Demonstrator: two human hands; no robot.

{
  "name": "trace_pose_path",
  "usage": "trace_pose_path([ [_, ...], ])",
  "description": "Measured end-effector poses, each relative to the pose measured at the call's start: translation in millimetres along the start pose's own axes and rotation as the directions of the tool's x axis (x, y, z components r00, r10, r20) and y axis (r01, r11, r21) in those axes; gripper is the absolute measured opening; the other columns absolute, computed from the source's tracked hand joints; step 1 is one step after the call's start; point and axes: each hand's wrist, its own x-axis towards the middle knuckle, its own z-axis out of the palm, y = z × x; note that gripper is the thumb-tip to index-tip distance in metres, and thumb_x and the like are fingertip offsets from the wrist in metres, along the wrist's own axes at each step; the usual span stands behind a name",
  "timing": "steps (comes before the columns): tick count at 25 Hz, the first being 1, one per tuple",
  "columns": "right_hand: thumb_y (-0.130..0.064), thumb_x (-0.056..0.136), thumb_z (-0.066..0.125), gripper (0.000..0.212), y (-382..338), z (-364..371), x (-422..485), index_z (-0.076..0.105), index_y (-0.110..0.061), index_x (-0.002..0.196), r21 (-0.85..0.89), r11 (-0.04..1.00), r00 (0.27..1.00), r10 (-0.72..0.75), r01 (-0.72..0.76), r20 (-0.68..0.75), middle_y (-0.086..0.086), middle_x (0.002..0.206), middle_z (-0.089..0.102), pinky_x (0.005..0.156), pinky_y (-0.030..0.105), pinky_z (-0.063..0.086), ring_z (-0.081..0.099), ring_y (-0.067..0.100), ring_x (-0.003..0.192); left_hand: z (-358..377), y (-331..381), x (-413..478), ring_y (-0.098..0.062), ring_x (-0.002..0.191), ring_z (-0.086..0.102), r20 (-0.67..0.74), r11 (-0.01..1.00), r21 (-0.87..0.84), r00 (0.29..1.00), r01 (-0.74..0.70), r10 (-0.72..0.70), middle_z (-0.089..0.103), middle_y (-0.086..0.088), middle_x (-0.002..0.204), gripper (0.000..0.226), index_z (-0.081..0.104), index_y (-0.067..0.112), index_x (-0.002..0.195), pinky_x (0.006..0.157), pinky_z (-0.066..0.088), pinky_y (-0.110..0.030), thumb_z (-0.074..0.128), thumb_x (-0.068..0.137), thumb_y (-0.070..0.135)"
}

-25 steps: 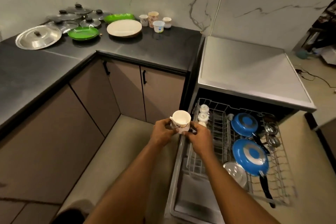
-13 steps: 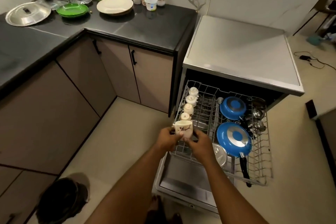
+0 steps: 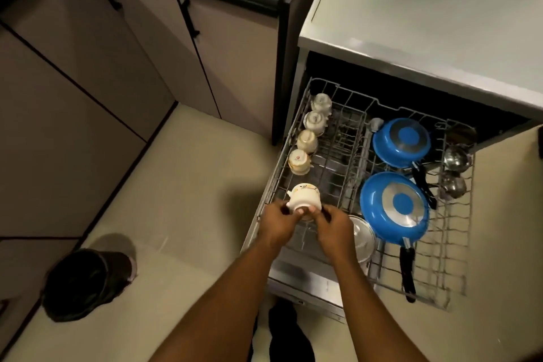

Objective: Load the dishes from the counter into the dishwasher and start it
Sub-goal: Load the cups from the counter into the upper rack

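Note:
A white cup (image 3: 303, 196) with a dark twig pattern lies tilted over the front left corner of the pulled-out dishwasher rack (image 3: 452, 270). My left hand (image 3: 277, 222) and my right hand (image 3: 335, 226) both hold it by its near end, fingers curled round it. Behind it, several pale cups (image 3: 307, 141) stand upside down in a row along the rack's left side. Two blue pans (image 3: 393, 206) lie face down in the rack's middle, and a steel lid (image 3: 364, 239) sits beside my right hand.
Steel ladles (image 3: 454, 169) rest at the rack's right side. The open dishwasher door (image 3: 308, 282) juts out below the rack. The dishwasher's grey top (image 3: 440, 9) is behind. Cabinet doors (image 3: 117, 53) line the left, and a dark bin (image 3: 85, 282) stands on the floor.
My head has tipped down, so the counter dishes have left the view. Both hands have lowered the cup and tipped it over toward the rack's front left corner.

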Motion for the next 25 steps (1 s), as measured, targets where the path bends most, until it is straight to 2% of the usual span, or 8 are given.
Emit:
trace_pose_path([
  [3,-0.037,0.092,0.062,0.026,20,14,44,0.071,-0.015,0.102,-0.026,1.0,0.998,0.013,-0.012,0.058,-0.001,0.081,0.07,0.063,0.029,0.046,0.061,0.014,0.072,28,-9,37,-0.018,0.07,0.062,-0.129,0.987,-0.137,0.986,0.086,-0.103,0.067,0.0,0.079,0.025,0.068,0.014,0.104,0.071,0.057,-0.044,0.074,0.087,0.031],
  [6,-0.034,0.091,0.064,0.024,33,24,72,0.072,-0.014,0.1,-0.088,0.995,0.993,0.048,-0.039,0.107,0.0,0.08,0.071,0.066,0.034,0.05,0.065,0.017,0.073,43,-13,61,-0.02,0.078,0.063,-0.156,0.95,-0.267,0.965,0.164,-0.21,0.066,-0.003,0.094,0.03,0.062,0.011,0.12,0.067,0.057,-0.039,0.067,0.093,0.021],
  [9,-0.036,0.092,0.063,0.027,38,33,95,0.073,-0.011,0.094,-0.164,0.985,0.984,0.08,-0.053,0.16,0.005,0.08,0.072,0.064,0.031,0.049,0.066,0.021,0.074,54,-15,79,-0.021,0.087,0.065,-0.171,0.914,-0.349,0.945,0.206,-0.278,0.065,-0.006,0.106,0.037,0.057,0.012,0.131,0.062,0.056,-0.032,0.062,0.094,0.01],
  [12,-0.036,0.092,0.062,0.032,32,40,111,0.071,-0.006,0.086,-0.223,0.972,0.979,0.107,-0.067,0.172,0.007,0.078,0.07,0.054,0.024,0.037,0.059,0.015,0.064,58,-13,94,-0.026,0.09,0.069,-0.184,0.892,-0.397,0.934,0.214,-0.306,0.067,-0.004,0.102,0.039,0.055,0.019,0.133,0.071,0.06,-0.043,0.059,0.095,0.009],
  [15,-0.036,0.092,0.061,0.034,26,43,124,0.071,-0.004,0.086,-0.292,0.953,0.978,0.137,-0.085,0.161,0.005,0.075,0.067,0.043,0.019,0.027,0.05,0.006,0.054,60,-10,108,-0.033,0.097,0.07,-0.173,0.876,-0.418,0.926,0.241,-0.337,0.069,-0.005,0.102,0.037,0.056,0.02,0.131,0.081,0.057,-0.05,0.059,0.096,0.01],
  [19,-0.033,0.091,0.062,0.03,20,52,139,0.072,-0.004,0.09,-0.309,0.946,0.968,0.165,-0.101,0.191,0.008,0.083,0.071,0.046,0.018,0.029,0.059,0.016,0.066,59,-12,117,-0.029,0.095,0.07,-0.179,0.858,-0.44,0.91,0.266,-0.374,0.071,-0.006,0.104,0.031,0.06,0.018,0.128,0.08,0.058,-0.045,0.06,0.097,0.016],
  [22,-0.031,0.09,0.063,0.029,12,60,146,0.072,-0.003,0.094,-0.328,0.937,0.968,0.182,-0.117,0.175,0.01,0.086,0.071,0.046,0.019,0.028,0.058,0.018,0.065,62,-9,121,-0.028,0.099,0.068,-0.199,0.824,-0.512,0.899,0.244,-0.39,0.07,-0.009,0.111,0.023,0.06,0.017,0.121,0.088,0.057,-0.048,0.054,0.099,0.012],
  [25,-0.032,0.09,0.063,0.028,8,61,149,0.071,-0.006,0.095,-0.387,0.912,0.967,0.205,-0.133,0.152,0.007,0.083,0.068,0.043,0.019,0.024,0.044,0.01,0.053,65,-1,122,-0.029,0.103,0.067,-0.201,0.784,-0.574,0.888,0.237,-0.415,0.068,-0.014,0.115,0.019,0.06,0.017,0.115,0.093,0.055,-0.047,0.053,0.099,0.008],
])
